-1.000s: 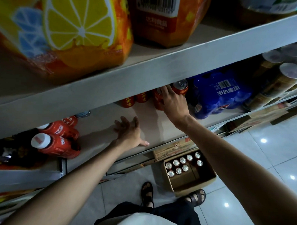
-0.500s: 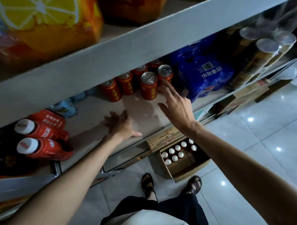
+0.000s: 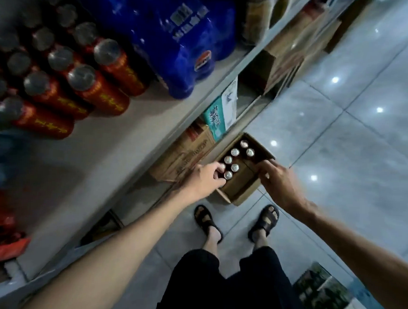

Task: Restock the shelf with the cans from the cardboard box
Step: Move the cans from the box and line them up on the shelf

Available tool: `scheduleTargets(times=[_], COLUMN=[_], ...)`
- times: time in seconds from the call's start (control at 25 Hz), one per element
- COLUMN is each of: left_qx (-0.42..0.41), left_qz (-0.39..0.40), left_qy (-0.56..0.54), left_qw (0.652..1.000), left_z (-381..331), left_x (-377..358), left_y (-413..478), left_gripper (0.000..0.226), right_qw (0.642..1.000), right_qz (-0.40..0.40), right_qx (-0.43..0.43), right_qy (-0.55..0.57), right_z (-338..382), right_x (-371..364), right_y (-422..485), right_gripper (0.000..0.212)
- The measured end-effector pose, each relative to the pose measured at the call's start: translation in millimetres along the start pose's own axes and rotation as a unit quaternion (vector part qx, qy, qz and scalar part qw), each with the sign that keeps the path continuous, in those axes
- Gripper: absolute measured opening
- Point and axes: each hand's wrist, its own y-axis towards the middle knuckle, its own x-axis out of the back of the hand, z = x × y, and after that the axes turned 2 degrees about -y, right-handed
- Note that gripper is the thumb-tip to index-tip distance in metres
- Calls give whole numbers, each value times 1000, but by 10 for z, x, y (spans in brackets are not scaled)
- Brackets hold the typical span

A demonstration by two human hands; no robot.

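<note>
Roughly mid-job, by the look of it: a block of red cans (image 3: 84, 83) stands in rows on the shelf (image 3: 119, 146) at 10 o'clock, just beside a blue shrink-wrapped pack (image 3: 179, 43) at 12 o'clock, with bare shelf board toward you in front of them. The cardboard box (image 3: 242, 187) sits open on the floor tiles (image 3: 339, 141) at about 4 o'clock from centre, close against the shelf's foot and just ahead of your sandals (image 3: 207, 221). Silver can tops (image 3: 234, 167) fill its 11 o'clock side in two short rows, at least six in view; the 5 o'clock half shows bare cardboard. So a good share looks shelved, and these few are left to lift. You are bent over the box with both arms stretched down. Your left hand (image 3: 203, 180) is at the box's 9 o'clock edge, fingers bent down onto the nearest can top; motion blur keeps me from telling whether they have closed on it. Your right hand (image 3: 279, 181) reaches in from 3 o'clock, fingers extended and slightly parted over the box wall, nothing held that I can see. My guess is one can per hand comes next.
</note>
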Motion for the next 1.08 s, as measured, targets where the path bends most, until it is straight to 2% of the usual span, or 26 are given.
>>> scheduleTargets(times=[0.08,0.16,0.28,0.44,0.52,0.6,0.68,0.76,0.88,1.08], left_qx=[112,205,313,417,436,425,425,429,425,421], left_qz=[74,105,50,-11,-30,-39,-91,-172,-199,-180], left_qy=[-67,-85,-138,-277,-308,-310,-251,-145,-109,-122], left_qw=[989,969,938,866,845,850,865,875,876,880], left_z=[330,845,1587,2581,3061,3432,3597,3719,3830,3838], left_x=[-473,-1009,-1709,-2625,-2984,-3290,-3509,-3667,-3743,-3605], left_y=[443,966,1766,2705,3125,3464,3688,3817,3877,3805], left_gripper=[36,29,48,77,76,67,63,61,59,52], right_qw=[995,982,963,956,965,978,982,980,978,983], right_qz=[84,166,252,271,239,186,166,171,170,145], right_qx=[-54,-77,-87,-101,-96,-80,-79,-77,-80,-89], right_qy=[-18,-37,-48,-40,-49,-46,-53,-72,-92,-63], right_z=[-435,-895,-1557,-2272,-2517,-2701,-2839,-2939,-2990,-3017], right_x=[-273,-670,-1529,-3022,-3704,-4286,-4691,-5078,-5378,-5355], right_y=[16,97,391,998,1424,1835,2172,2410,2558,2564], right_gripper=[20,32,42,49,50,48,48,47,51,49])
